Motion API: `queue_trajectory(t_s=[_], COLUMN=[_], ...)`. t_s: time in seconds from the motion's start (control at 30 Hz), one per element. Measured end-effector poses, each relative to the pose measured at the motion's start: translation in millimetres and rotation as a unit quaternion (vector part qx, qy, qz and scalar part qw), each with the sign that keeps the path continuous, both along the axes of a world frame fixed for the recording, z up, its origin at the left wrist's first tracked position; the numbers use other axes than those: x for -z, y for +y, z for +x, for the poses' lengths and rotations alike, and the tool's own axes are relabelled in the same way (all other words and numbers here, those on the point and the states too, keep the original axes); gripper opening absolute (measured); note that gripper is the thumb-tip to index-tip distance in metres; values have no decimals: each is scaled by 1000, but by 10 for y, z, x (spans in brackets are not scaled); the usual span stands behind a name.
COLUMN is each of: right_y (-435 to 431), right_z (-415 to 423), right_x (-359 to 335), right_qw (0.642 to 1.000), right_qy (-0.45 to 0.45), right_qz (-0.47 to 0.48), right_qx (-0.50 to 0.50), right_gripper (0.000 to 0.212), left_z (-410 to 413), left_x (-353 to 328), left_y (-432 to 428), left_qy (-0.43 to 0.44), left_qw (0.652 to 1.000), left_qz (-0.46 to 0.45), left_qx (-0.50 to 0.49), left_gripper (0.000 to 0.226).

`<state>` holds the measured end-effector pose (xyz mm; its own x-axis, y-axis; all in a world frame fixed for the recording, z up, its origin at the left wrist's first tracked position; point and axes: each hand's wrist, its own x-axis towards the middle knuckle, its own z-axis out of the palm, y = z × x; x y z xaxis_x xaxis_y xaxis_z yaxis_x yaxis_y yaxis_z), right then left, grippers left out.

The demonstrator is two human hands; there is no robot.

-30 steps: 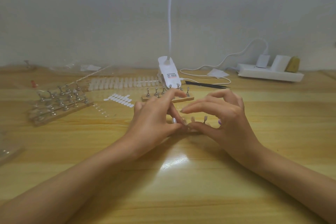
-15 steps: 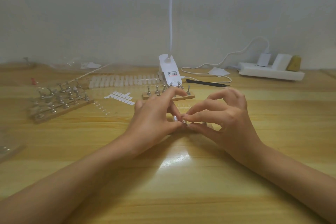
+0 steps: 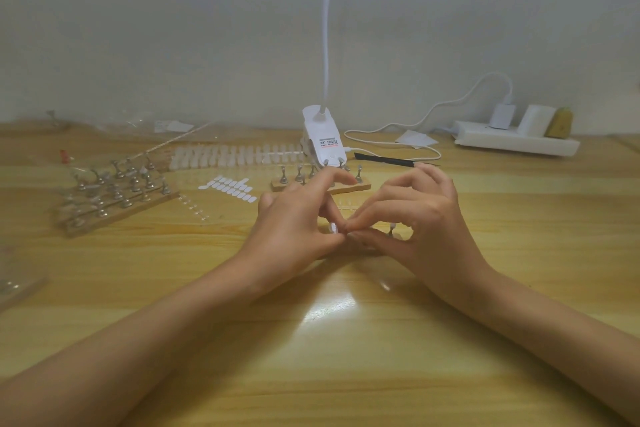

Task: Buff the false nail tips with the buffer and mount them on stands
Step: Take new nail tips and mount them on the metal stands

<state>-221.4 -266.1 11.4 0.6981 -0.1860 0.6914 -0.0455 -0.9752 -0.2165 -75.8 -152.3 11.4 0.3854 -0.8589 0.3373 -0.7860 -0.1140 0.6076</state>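
Pale wood of the glossy counter point(image 3: 346, 340) lay under both hands. The left hand point(image 3: 294, 229) curled its fingers round a small whitish oval false nail tip point(image 3: 333, 227), seemingly to steady it. The right hand point(image 3: 426, 222) pinched thumb and forefinger narrowly at its edge, probably seating it on a hidden stand

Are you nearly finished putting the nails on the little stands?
Not nearly. Done: one white tip looks mounted beside the left hand. In hand: the right hand pinches something there, too small to tell. Left: the rack behind has bare stands, and a long strip of tips lies untouched.
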Motion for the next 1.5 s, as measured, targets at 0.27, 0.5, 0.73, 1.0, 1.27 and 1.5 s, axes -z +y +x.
queue_trajectory(t_s=[0.27, 0.5, 0.73, 1.0, 1.27, 1.5], right_y=[-8, 3, -27, -729, -781, -785], right_z=[3, -1, -55, -265, -191, -199], right_x=[22, 34, -98, -198, -30, -23], right_qw=[1000, 998, 989, 981, 972, 966], right_qy=[-5, 0, -1, 107, 159, 151], right_qz=[-6, 57, 142, 136, 157, 197], right_qx=[14, 9, -30, 89, 76, 70], right_gripper=[17, 9, 21, 15, 14, 14], left_z=[-20, -7, 5, 348, 422, 410], left_x=[-20, -8, -54, -371, -175, -140], left_y=[6, 3, 18, 5, -282, -282], left_qy=[13, 13, -29, -4, -181, -171], left_qw=[1000, 1000, 999, 995, 979, 980], left_qz=[-6, -8, 24, 31, 95, 99], left_qx=[12, 11, 24, 91, 13, -26], left_gripper=[53, 54, 65, 18, 13, 17])
